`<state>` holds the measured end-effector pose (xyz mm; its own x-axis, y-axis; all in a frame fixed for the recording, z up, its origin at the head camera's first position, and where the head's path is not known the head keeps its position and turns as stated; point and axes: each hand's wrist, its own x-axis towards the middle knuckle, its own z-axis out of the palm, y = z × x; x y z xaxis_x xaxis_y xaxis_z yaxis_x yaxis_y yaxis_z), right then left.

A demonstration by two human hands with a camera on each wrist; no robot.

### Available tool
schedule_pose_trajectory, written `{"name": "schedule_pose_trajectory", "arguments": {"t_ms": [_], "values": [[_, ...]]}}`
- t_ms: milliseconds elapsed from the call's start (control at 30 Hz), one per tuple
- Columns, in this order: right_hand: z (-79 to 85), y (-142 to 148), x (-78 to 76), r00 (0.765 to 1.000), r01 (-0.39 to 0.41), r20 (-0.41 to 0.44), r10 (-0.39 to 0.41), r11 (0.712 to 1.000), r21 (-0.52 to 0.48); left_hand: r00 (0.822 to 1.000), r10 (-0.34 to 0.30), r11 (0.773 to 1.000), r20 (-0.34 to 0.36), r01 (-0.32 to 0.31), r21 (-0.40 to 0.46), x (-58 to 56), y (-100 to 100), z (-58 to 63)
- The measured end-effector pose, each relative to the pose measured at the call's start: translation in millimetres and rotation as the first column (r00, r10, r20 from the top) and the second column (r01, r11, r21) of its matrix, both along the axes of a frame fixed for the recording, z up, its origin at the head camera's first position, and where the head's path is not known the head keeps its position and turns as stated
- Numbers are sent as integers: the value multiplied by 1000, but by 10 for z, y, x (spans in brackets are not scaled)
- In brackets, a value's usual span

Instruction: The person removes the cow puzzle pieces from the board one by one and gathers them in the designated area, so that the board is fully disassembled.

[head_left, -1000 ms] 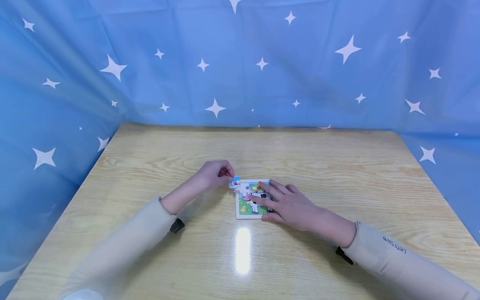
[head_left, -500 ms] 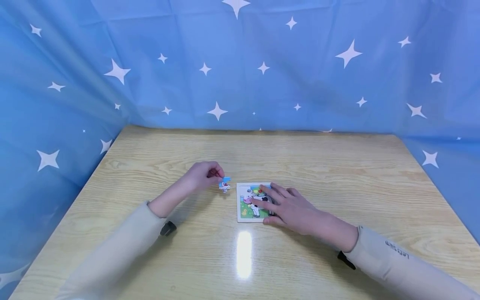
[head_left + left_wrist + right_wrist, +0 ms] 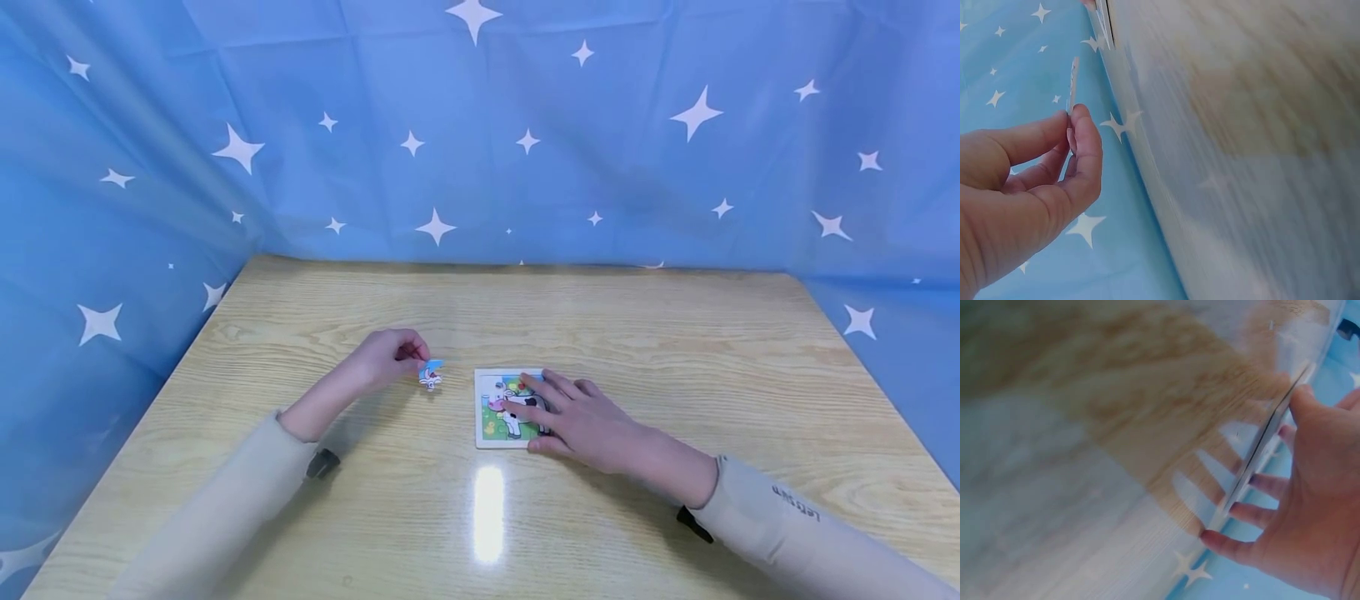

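Between thumb and fingertips, my left hand (image 3: 386, 358) pinches a jigsaw puzzle piece (image 3: 431, 375) printed with blue sky and part of a cow's head. The left wrist view has the piece (image 3: 1073, 81) edge-on, above the table. To its right, a square cow jigsaw puzzle (image 3: 491, 425) in a pale frame lies flat, with a bare pale patch at its upper left. Spread fingers of my right hand (image 3: 588, 421) rest on the puzzle's right side and hide part of the picture. In the right wrist view the fingertips (image 3: 1222, 542) reach down along the thin puzzle board (image 3: 1260, 440).
The wooden table (image 3: 637, 333) has a bright light reflection (image 3: 488, 512) in front of the puzzle. A blue curtain (image 3: 360, 83) with white stars hangs behind and around the table.
My left hand has drawn the puzzle piece leftward, away from the puzzle's upper left corner, and the piece has tilted. The right hand keeps its place on the puzzle.
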<state>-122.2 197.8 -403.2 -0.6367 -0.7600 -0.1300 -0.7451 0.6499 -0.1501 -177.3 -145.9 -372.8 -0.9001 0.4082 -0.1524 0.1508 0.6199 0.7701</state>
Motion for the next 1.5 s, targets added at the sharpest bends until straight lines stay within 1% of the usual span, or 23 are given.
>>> {"name": "schedule_pose_trajectory", "arguments": {"t_ms": [233, 400, 600, 733, 1000, 1133, 1267, 1400, 1500], "values": [[-17, 15, 5, 1000, -1, -3, 1, 1000, -9, 1000, 30, 1000, 0, -30, 2, 21, -92, 1], [-25, 23, 5, 1000, -3, 0, 3, 1000, -16, 999, 49, 999, -3, -49, -14, 34, -163, 4], [-16, 16, -1, 1000, -16, -21, 16, 1000, -17, 997, 72, 997, -13, -72, -32, 49, -271, -7], [-8, 10, -2, 1000, -15, -12, 15, 1000, -13, 997, 80, 996, -15, -81, -43, 47, -337, 3], [-12, 19, -9, 1000, 1, 8, -1, 1000, -2, 993, 111, 993, 27, -110, -44, 33, -429, 28], [-9, 20, -8, 1000, 5, 19, -5, 1000, -1, 993, 118, 992, 28, -116, -51, 34, -498, 26], [0, 18, -4, 1000, 6, 23, -6, 1000, -4, 993, 112, 993, 19, -111, -49, 31, -568, 9], [-2, 19, -3, 1000, 3, 18, -3, 1000, -9, 991, 125, 992, 39, -124, -26, 23, -628, -8], [-3, 19, -7, 1000, -1, 22, 1, 1000, -13, 990, 130, 991, 58, -129, -27, 25, -671, -14]]}}
